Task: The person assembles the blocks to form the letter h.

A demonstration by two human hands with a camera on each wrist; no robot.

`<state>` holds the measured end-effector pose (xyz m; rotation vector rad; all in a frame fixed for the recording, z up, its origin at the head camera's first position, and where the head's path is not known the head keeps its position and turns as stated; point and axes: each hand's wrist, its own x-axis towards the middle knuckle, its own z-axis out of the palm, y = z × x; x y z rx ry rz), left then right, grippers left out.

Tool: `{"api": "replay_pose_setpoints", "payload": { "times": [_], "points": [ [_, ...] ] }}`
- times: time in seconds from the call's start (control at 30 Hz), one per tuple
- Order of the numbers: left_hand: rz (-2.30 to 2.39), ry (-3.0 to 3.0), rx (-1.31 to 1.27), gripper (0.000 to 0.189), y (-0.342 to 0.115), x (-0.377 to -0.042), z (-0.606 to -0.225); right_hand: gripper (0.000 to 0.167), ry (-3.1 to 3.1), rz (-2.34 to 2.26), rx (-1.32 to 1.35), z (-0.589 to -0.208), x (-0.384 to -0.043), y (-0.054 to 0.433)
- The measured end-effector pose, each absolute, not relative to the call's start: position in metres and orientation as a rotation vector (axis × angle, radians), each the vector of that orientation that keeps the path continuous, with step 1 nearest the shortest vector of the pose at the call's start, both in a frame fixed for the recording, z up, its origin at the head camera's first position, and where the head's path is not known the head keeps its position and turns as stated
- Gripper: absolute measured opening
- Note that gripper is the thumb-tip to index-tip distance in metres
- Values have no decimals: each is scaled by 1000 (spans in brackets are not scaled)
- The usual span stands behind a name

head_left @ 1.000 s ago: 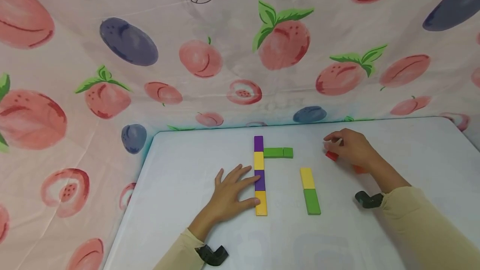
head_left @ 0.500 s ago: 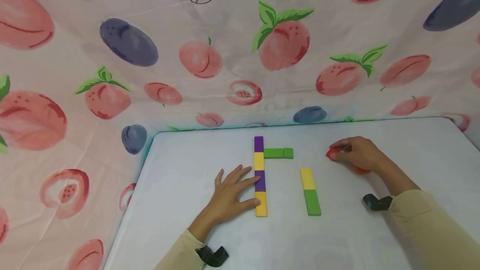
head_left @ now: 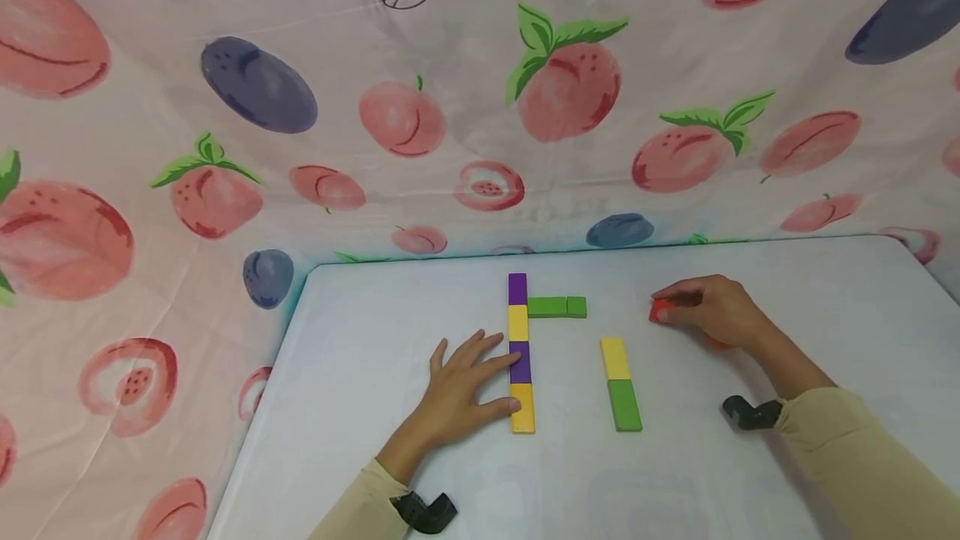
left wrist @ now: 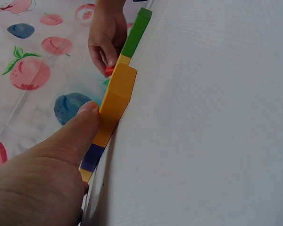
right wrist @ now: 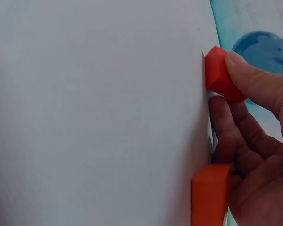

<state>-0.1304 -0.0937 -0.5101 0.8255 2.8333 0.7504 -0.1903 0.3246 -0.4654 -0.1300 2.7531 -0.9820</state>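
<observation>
On the white table, my left hand (head_left: pixel 457 398) lies with fingers spread beside a straight column of blocks. Its index finger touches a purple block (head_left: pixel 519 369) and its thumb tip rests against the yellow-orange block (left wrist: pixel 117 106) at the near end. Farther up the column come a yellow block (head_left: pixel 518 322) and another purple block (head_left: pixel 517 288). My right hand (head_left: pixel 716 307) pinches a small red block (right wrist: pixel 219 75) between thumb and fingers, low over the tabletop. Near that palm stands an orange block (right wrist: pixel 210 195), mostly hidden under the hand in the head view.
Two green blocks, a longer one (head_left: pixel 547 307) and a short one (head_left: pixel 577 307), extend right from the column. Between the hands, a yellow block (head_left: pixel 616 358) and a green block (head_left: pixel 625 405) lie end to end, slightly slanted. A fruit-print cloth (head_left: pixel 330 140) rises behind the table (head_left: pixel 375 298).
My right hand has lowered its fingers onto the red block and gripped it, then turned it and shifted it slightly left. My left hand and the other blocks have stayed put.
</observation>
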Motion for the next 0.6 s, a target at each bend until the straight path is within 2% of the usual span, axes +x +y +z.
{"api": "replay_pose_setpoints", "payload": {
  "times": [0.23, 0.6],
  "points": [
    [748, 2833, 817, 64, -93, -130, -509, 32, 2795, -1066, -126, -467, -188, 311],
    [763, 2820, 820, 64, -93, -130, -506, 35, 2692, -1253, -85, -471, -191, 282]
  ]
}}
